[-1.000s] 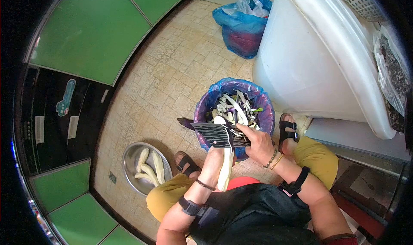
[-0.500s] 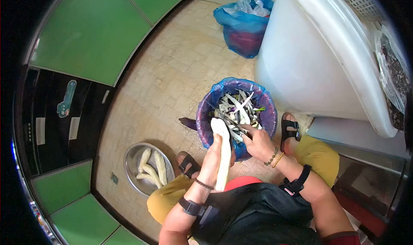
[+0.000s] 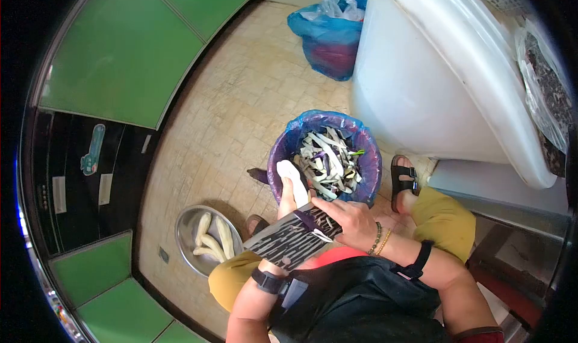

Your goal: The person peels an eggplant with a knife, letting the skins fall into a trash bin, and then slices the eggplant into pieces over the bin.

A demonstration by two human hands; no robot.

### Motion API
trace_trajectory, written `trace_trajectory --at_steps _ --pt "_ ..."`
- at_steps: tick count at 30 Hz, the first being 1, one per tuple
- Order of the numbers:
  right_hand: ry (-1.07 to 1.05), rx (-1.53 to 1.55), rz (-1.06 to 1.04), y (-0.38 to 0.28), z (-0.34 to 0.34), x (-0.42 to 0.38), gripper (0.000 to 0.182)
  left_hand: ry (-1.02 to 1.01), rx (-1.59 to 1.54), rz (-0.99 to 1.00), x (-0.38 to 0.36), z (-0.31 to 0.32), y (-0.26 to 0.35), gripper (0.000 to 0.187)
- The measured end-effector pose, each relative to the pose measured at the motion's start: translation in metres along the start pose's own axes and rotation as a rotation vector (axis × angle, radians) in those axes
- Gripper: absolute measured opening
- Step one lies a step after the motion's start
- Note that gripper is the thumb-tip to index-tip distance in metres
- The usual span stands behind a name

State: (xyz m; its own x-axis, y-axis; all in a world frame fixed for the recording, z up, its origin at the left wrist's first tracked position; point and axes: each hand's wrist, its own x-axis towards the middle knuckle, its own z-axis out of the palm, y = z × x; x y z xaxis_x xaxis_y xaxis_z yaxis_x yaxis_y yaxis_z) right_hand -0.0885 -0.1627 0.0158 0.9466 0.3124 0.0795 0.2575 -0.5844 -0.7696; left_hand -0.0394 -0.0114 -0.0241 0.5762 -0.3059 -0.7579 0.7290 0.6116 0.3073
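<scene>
My left hand (image 3: pixel 286 200) is wrapped round a peeled white eggplant (image 3: pixel 288 171), held upright at the near left rim of a bin (image 3: pixel 274 165) lined with a blue bag. In my right hand (image 3: pixel 354 222) is a broad cleaver (image 3: pixel 277 242) with a dark, streaked blade. The blade lies slantwise over my left wrist and hides the eggplant's lower end. A strip of purple peel (image 3: pixel 305 218) clings to the blade. White and purple peelings (image 3: pixel 330 165) fill the bin.
A metal bowl (image 3: pixel 183 247) with several peeled eggplants (image 3: pixel 224 237) stands on the floor at left. The dark end of an unpeeled eggplant (image 3: pixel 257 175) shows beside the bin. A blue bag (image 3: pixel 328 45) stands behind, near a white appliance-like body (image 3: pixel 415 84). Green cabinets (image 3: pixel 114 54) line the left.
The cleaver has come up from over the bin, toward my body, and its blade now lies flat across my left wrist. The eggplant has shifted slightly left.
</scene>
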Motion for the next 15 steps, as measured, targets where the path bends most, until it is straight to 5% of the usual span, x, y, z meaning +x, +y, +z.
trace_trajectory --at_steps 15 --pt "0.089 -0.094 0.037 0.013 0.004 0.005 0.056 -0.019 -0.059 0.038 0.001 -0.006 -0.016 0.042"
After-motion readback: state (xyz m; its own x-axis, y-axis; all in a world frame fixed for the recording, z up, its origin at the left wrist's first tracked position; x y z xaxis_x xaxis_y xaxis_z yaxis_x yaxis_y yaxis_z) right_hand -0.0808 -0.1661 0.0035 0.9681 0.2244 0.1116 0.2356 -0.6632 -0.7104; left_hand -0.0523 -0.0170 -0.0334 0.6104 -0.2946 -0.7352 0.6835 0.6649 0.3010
